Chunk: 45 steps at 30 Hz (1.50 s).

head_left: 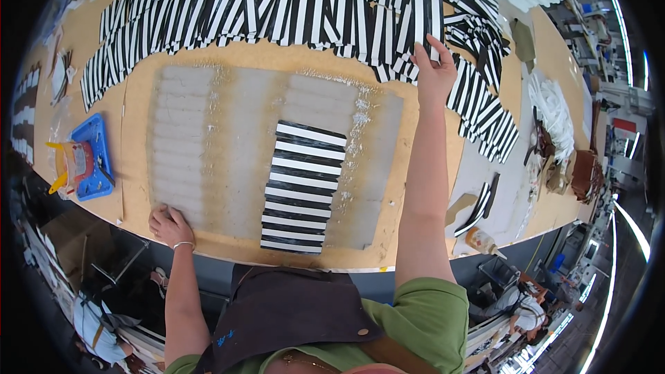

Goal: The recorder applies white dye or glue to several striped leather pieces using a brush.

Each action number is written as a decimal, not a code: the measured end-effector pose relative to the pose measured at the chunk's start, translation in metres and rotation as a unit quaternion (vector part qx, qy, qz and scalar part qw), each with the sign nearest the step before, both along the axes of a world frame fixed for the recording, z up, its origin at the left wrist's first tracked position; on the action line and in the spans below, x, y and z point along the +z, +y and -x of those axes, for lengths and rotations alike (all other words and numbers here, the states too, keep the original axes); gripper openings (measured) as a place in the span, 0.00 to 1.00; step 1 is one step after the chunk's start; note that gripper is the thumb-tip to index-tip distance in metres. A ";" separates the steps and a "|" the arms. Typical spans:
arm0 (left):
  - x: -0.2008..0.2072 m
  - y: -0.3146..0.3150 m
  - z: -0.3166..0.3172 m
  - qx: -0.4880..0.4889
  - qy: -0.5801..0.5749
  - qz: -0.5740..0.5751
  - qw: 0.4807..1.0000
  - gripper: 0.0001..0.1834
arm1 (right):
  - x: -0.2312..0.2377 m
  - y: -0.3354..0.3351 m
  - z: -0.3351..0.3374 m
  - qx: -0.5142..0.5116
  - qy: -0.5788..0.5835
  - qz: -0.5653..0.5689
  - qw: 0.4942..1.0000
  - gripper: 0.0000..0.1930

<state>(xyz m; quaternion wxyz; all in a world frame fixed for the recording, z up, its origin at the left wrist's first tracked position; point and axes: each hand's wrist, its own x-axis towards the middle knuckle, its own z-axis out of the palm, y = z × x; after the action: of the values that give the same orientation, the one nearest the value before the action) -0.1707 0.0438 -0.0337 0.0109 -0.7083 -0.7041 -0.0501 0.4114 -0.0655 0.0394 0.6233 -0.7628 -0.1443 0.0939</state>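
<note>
Reaching up with the right hand (436,73) to the back rows of strips (277,17), black and white ones; the thumb and fingers are standing a bit apart and touching the right part of the nearer row, though I can't tell if they're actually pinching one; the left hand (170,226) is resting on the near left corner of the grey mat (181,156), fingers loosely bent, and I can't tell if anything's under them; a striped panel (303,183) is lying on the mat between the two hands, stripes running roughly side to side; those rows are fanning across the table (135,118) beyond the mat; a messy heap (478,41) of more strips is sitting just right of the right hand; over on the left, a blue tray (104,152) is sitting beside the mat with a tub (82,159); a bottle (481,241) is sitting near the front edge, off to the right.
</note>
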 end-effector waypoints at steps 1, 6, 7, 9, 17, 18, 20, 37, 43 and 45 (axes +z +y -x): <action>-0.001 0.000 0.001 -0.003 -0.001 0.000 1.000 0.15 | -0.015 0.000 -0.010 -0.001 -0.002 0.000 1.000 0.15; -0.003 0.000 0.003 -0.005 0.003 0.005 1.000 0.15 | -0.055 -0.016 -0.012 0.003 0.049 0.104 0.993 0.16; -0.003 0.001 0.001 -0.005 0.007 0.002 1.000 0.15 | -0.058 -0.023 -0.009 -0.009 -0.007 0.146 0.989 0.17; -0.004 0.001 0.003 -0.008 0.012 -0.003 1.000 0.15 | -0.051 -0.038 0.008 -0.041 -0.185 0.274 0.943 0.15; -0.003 0.003 -0.001 0.001 0.007 -0.002 1.000 0.16 | -0.030 -0.048 0.136 0.256 -0.207 0.313 0.891 0.07; -0.004 0.003 -0.001 0.000 0.009 -0.001 1.000 0.16 | -0.034 -0.048 0.140 0.248 -0.175 0.336 0.892 0.06; -0.004 0.002 -0.001 0.001 0.004 -0.007 1.000 0.16 | -0.035 -0.047 0.143 0.241 -0.141 0.359 0.891 0.07; -0.002 0.003 -0.006 -0.019 -0.010 -0.005 1.000 0.15 | -0.006 -0.050 0.137 0.377 0.005 0.274 0.885 0.15; -0.007 0.004 0.016 -0.008 0.009 0.003 1.000 0.19 | -0.006 -0.092 0.065 0.088 0.008 0.056 0.994 0.12; -0.006 0.004 0.013 -0.010 0.011 0.004 1.000 0.19 | 0.006 -0.105 0.031 -0.073 -0.095 -0.019 0.993 0.10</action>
<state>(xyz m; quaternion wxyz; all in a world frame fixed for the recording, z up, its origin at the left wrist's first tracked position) -0.1833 0.0479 -0.0401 0.0154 -0.7159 -0.6969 -0.0395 0.3800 -0.1700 0.0457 0.6265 -0.7647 -0.1482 -0.0275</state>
